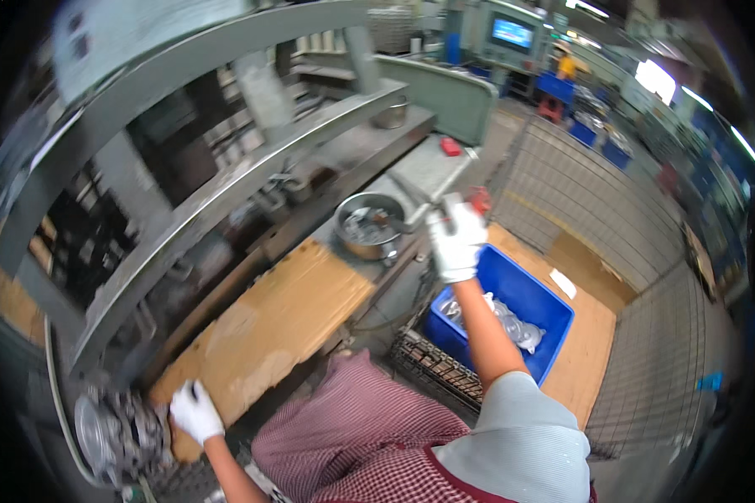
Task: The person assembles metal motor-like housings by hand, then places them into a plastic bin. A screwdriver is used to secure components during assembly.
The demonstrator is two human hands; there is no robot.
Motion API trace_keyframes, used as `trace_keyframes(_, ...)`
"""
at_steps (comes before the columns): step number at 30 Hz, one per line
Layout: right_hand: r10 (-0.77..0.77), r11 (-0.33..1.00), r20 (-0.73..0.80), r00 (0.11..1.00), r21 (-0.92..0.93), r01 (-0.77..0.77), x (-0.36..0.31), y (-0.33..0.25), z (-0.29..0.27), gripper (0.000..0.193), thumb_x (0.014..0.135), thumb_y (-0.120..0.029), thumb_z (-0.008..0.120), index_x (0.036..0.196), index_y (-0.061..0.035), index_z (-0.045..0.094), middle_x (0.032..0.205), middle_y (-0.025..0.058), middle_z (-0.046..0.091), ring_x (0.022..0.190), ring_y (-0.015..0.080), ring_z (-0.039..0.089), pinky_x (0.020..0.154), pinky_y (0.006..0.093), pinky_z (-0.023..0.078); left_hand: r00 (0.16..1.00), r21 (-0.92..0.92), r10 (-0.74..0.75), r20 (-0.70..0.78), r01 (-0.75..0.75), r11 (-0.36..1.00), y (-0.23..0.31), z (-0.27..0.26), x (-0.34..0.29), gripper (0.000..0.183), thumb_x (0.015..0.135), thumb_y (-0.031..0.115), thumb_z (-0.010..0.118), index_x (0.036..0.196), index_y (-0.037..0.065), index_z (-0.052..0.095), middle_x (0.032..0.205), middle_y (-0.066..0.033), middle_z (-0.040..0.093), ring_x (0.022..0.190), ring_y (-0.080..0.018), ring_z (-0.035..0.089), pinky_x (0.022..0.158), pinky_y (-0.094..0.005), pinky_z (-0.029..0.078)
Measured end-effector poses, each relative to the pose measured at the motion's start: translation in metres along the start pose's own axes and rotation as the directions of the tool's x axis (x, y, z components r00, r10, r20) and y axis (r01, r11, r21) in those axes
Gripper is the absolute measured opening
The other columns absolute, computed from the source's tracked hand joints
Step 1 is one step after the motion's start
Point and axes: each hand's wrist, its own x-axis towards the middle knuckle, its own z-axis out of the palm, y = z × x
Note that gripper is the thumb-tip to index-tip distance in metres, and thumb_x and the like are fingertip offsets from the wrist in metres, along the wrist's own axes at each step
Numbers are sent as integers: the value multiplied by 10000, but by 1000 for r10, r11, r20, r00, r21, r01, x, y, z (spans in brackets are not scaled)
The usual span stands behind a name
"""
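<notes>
One large grey steel machine frame [264, 96], upper left, open between its posts. One tall wire-mesh panel [579, 180], far right. One flat tan cardboard sheet [264, 323], on the grey worktop [344, 260]; long axis from lower left to upper right. One blue rectangular plastic bin [547, 306], right of the body, under the right forearm. One stack of silver ribbed metal castings [113, 436], at the cardboard's lower-left end; just left of the left grip, well apart from the right. One round steel pot [369, 249], beyond the cardboard's upper-right end, left of the right grip. One white-gloved right hand [455, 243], raised past the bin's far edge; blurred, closure impossible to judge. One white-gloved left hand [196, 412], over the cardboard's near end, nearer the stack by far; fingers partly turned away, closure likewise unreadable. Several loose silver castings [527, 337], inside the bin. One small blurred red object [480, 199], at the right fingertips; held or merely behind, not distinguishable.
</notes>
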Motion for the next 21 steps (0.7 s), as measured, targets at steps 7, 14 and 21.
trace_keyframes(7, 593, 750, 41, 804, 336, -570, 1, 121, 37, 745, 739, -451, 791, 1272, 18, 563, 1163, 215, 634, 1076, 325, 612, 968, 393, 450, 998, -76, -30, 46, 33, 997, 24, 4, 18, 205, 819, 256, 663, 915, 89, 732, 924, -149, 699, 864, -335, 655, 793, -448, 505)
trace_keyframes(14, 355, 658, 240, 904, 623, -423, 4, 21, -9, 460, 912, -197, 663, 1314, -36, 509, 1273, 98, 588, 1138, 191, 560, 996, 316, 411, 997, -72, -69, 29, 71, 995, 13, -11, 12, 222, 822, 272, 649, 893, 77, 727, 925, -136, 699, 860, -329, 647, 790, -450, 501)
trace_keyframes(21, -112, 941, 774, 624, 284, -183, 39, -148, 32, 550, 877, -415, 617, 1259, -25, 546, 1168, 228, 639, 1119, 351, 606, 933, 387, 472, 997, -73, -64, 35, 66, 995, 10, -9, 8, 222, 820, 281, 653, 882, 81, 725, 927, -123, 700, 848, -323, 650, 779, -442, 507)
